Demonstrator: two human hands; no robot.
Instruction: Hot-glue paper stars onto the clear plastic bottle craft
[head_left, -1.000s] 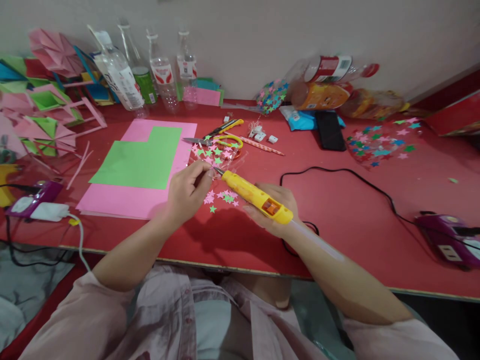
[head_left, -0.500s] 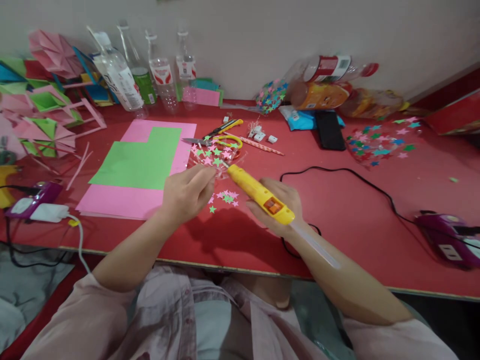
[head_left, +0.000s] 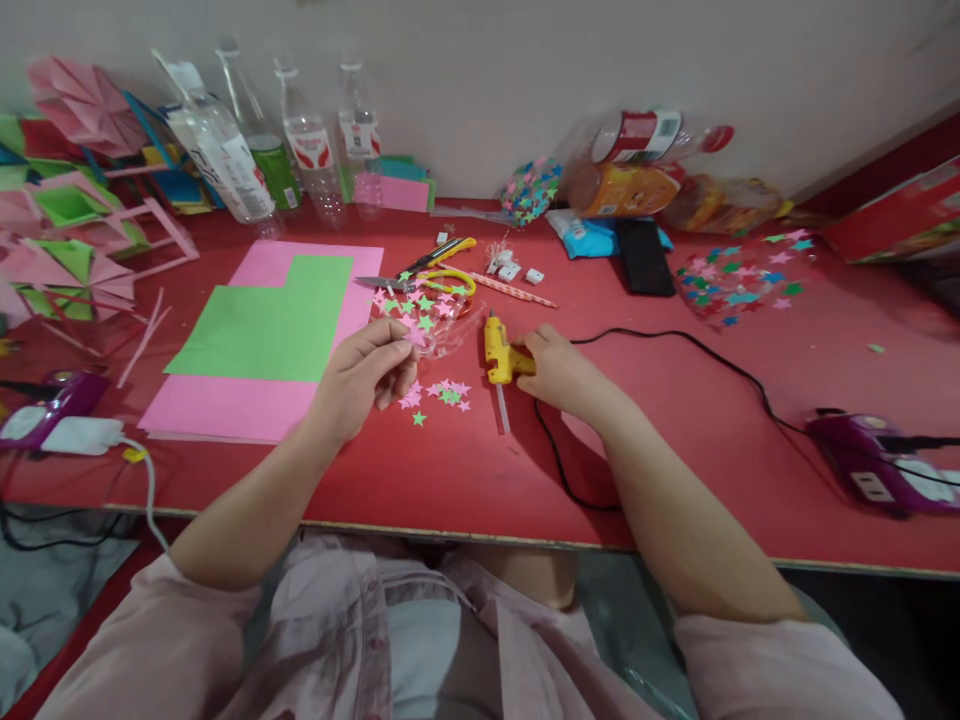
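Observation:
My right hand [head_left: 562, 370] has its fingers round the handle of a yellow hot glue gun [head_left: 496, 350], which lies low at the table with its nozzle pointing away. A clear glue stick [head_left: 503, 408] sticks out of its back end. My left hand [head_left: 375, 370] is closed in a pinch at the near edge of a clear plastic piece [head_left: 442, 342] covered with pink and green paper stars. The fingertips partly hide the hold. Below it, a small pile of loose stars [head_left: 448, 393] lies on the red table [head_left: 450, 480].
Scissors [head_left: 386, 284], a cutter [head_left: 435, 258] and a striped pencil [head_left: 517, 288] lie beyond. Pink and green paper [head_left: 259, 330] is at left, with clear bottles [head_left: 311, 150] behind. A phone [head_left: 644, 258] and star-covered plastic [head_left: 739, 275] are right. A black cord [head_left: 697, 343] crosses the table.
My right hand has turned and lowered the glue gun from in front of me to the table, just right of the stars. My left hand stays by the clear plastic, its fingers turned slightly.

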